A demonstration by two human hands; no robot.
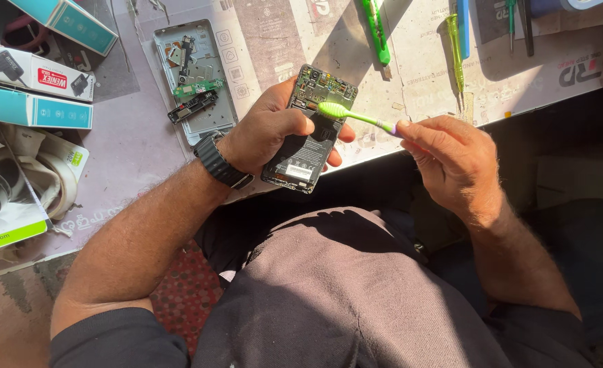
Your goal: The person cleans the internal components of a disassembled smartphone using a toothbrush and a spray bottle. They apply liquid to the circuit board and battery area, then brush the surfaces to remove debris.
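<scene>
Toothbrush (356, 117) in right hand (451, 160) touches opened phone (309, 129) in left hand (267, 129).

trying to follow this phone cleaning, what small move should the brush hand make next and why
Probably a short sweep of the green toothbrush across the exposed circuit board at the top of the opened phone. The right hand holds the brush by its handle with the bristle head already resting on the board's edge, and the left hand grips the phone steady, back open and facing up.
</scene>
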